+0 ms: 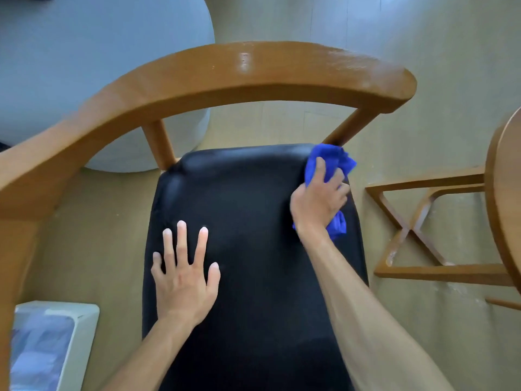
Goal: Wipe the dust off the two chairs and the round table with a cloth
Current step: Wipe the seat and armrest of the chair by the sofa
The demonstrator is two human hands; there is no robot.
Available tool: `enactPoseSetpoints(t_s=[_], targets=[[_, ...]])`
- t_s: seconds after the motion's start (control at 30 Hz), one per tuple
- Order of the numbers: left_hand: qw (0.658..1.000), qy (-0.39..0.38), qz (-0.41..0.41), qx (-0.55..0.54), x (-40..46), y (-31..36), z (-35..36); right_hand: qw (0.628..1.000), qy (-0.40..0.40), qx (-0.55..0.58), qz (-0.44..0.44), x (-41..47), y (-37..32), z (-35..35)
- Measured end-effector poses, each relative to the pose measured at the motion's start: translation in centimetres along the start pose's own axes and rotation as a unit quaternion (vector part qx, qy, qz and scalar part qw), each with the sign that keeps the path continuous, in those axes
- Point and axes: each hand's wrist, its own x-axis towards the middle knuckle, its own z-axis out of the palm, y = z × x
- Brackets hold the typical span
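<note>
While the seat is being looked down on from above, these things are being shown:

Chair: a wooden armchair [245, 71] with a curved one-piece back and arm rail is being seen from above; its black padded seat [248, 249] is filling the middle of the view.

Right hand: the right hand [318, 198] is being held at the far right corner of the seat, just beside the rail's right post. Its grip is being kept clenched on the cloth, with the fingers curled over the bunched fabric.

Cloth: a blue cloth [332, 162] is being pressed against the seat's far right edge; it is being shown crumpled, with folds sticking out beyond the fingers and below the wrist.

Left hand: the left hand [184, 275] is being laid flat on the left half of the seat, well apart from the cloth. Its grip is being kept released, fingers straight and spread, nothing being held.

Worktop: the rim of a round wooden worktop [504, 198] is being cut off by the right edge of the view; its crossed wooden base [408, 230] is being seen on the floor beside the chair.

Floor: pale wood-look flooring [423, 66] is being shown around the chair.

Other things: a large pale grey rounded seat [84, 57] is being seen behind the chair at upper left, and a white open-topped box [81, 334] at lower left; its contents are being blurred past telling.
</note>
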Motion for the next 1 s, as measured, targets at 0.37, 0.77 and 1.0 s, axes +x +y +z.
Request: enactPoseSetpoints(t_s=[0.37,0.77,1.0], targets=[[1.0,0.013,0.007,-0.003,0.1,-0.9,-1.0,0.908,-0.1,0.035,-0.404,0.3,-4.4,0.4],[0.994,0.061,-0.015,-0.087,-1.4,-1.2,-1.6,0.969,-0.092,0.074,-0.218,-4.1,-8.1,1.1],[0.942,0.024,-0.264,-0.205,-3.9,-2.6,-1.4,0.647,-0.262,0.032,-0.715,-13.0,-11.6,1.5]])
